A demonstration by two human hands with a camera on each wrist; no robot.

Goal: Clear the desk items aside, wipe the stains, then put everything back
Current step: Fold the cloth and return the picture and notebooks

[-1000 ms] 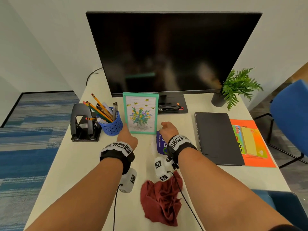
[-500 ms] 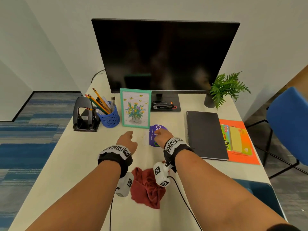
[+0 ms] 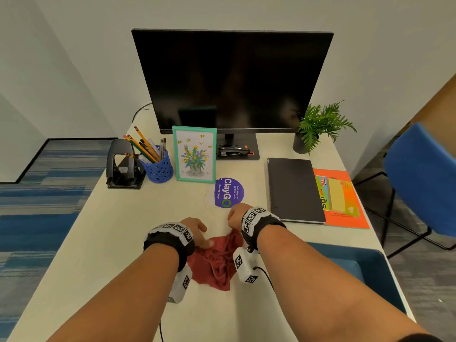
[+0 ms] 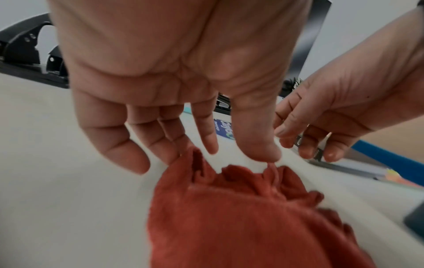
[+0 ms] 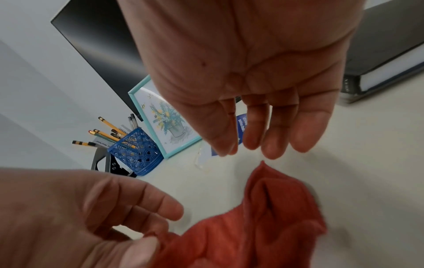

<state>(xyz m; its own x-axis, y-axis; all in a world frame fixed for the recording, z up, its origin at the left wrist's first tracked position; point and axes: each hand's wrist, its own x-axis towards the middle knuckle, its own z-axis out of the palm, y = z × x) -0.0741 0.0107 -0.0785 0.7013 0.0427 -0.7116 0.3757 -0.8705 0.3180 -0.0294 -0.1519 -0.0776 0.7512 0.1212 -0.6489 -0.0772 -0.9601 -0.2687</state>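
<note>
Reaching for the cloth on the counter, left hand seemingly touching it, right hand spread above; next, gather it and wipe the stain.

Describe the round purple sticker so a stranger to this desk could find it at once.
Start at the big black monitor at the back of the desk. In front of its left half stands a teal-framed flower picture; the round purple sticker lies flat on the desktop beside that frame's lower right corner, left of the dark notebook. It is the only round, flat thing there, printed "ClayGO" in white.
</note>
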